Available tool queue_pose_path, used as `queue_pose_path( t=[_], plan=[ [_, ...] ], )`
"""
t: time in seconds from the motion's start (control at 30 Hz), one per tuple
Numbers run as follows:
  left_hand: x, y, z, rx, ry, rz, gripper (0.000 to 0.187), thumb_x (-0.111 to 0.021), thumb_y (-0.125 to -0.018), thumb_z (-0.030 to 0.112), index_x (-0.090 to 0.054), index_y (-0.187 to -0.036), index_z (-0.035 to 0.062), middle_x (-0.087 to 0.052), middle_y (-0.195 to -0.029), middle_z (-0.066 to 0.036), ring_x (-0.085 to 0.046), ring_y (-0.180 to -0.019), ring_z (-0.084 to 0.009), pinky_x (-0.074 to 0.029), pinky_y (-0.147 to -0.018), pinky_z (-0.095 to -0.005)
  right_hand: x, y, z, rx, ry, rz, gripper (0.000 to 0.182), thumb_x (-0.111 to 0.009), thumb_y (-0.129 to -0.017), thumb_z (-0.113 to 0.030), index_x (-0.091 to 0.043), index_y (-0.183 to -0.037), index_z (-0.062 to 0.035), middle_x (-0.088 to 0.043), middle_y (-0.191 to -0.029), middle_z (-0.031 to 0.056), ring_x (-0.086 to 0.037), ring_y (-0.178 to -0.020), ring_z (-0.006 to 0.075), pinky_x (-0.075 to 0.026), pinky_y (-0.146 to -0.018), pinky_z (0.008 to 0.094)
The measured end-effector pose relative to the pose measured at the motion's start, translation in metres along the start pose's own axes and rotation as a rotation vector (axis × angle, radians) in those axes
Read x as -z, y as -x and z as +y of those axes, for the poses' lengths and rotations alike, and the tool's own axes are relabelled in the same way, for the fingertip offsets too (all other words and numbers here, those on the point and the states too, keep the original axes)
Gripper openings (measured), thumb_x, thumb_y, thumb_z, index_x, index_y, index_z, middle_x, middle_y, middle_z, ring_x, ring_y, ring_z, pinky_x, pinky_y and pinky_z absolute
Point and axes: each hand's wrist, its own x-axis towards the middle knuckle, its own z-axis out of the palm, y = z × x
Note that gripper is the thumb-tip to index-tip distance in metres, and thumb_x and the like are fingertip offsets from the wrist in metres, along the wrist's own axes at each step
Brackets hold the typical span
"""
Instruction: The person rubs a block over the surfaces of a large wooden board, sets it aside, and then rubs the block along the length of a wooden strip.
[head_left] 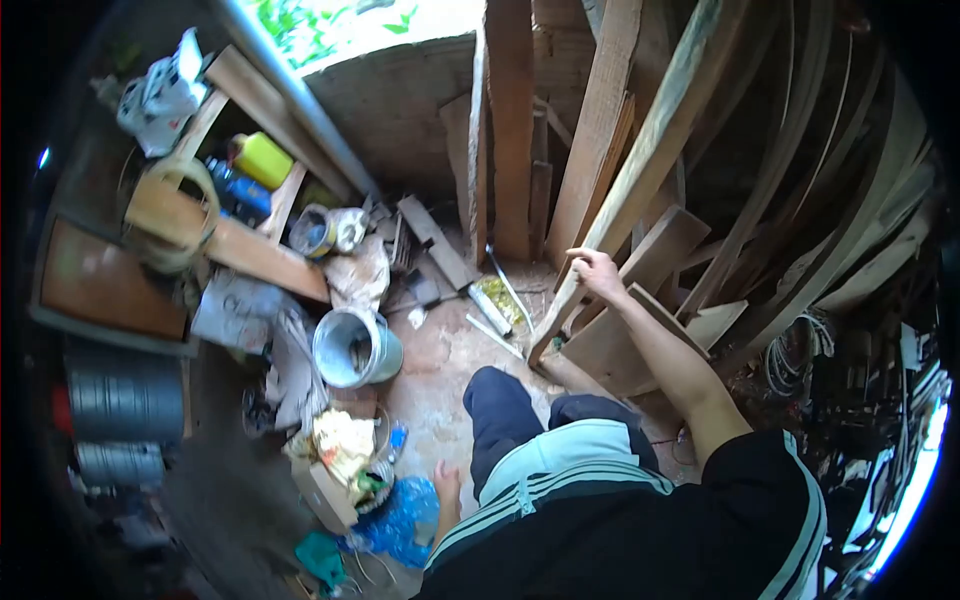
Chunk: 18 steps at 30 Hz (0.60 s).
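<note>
Right grip [597,270] on leaning plank [640,170]

"Where does the light come from?"

"From the top. The opening [350,25] up there is so bright that the green leaves look washed out. A thin blue-white glow [915,480] also shines at the right edge."

"Is the rest dark?"

"Yes. The left side and the corners are black, and the shelf [100,280] sits in shadow. The floor [440,370] in the middle gets soft light."

"Does it look bent?"

"Very. The picture is round like a bubble. The planks [650,150] curve near the edge, and things there look a bit fuzzy."
</note>
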Motion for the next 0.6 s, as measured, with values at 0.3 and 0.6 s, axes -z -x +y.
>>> queue_pose_path(
  t=[0.3, 0.6],
  plan=[
    [0.024, -0.331, 0.188, -0.568, 0.327, -0.291, 0.024, -0.055, -0.087, 0.014, -0.055, -0.11, 0.0063, -0.055, -0.069, -0.006, -0.055, -0.058, -0.0176, -0.048, -0.053, -0.0311, -0.009, -0.252, -0.111, 0.258, 0.325, 0.456, 0.04, -0.065, -0.084, -0.031, -0.06, -0.119, -0.0124, -0.06, -0.09, 0.0145, -0.06, -0.088, 0.0276, -0.049, -0.082, 0.0394],
    [0.096, -0.362, 0.541, -0.355, 0.325, -0.32, 0.05, -0.057, -0.094, 0.024, -0.038, -0.139, 0.0109, -0.059, -0.113, -0.008, -0.058, -0.097, -0.0162, -0.048, -0.08, -0.0268, -0.017, -0.504, -0.336, -0.059, 0.183, 1.099, 0.132, -0.078, -0.059, -0.064, 0.002, -0.151, -0.0115, -0.03, -0.144, 0.0238, -0.03, -0.134, 0.0406, -0.022, -0.103, 0.067]
  ],
)
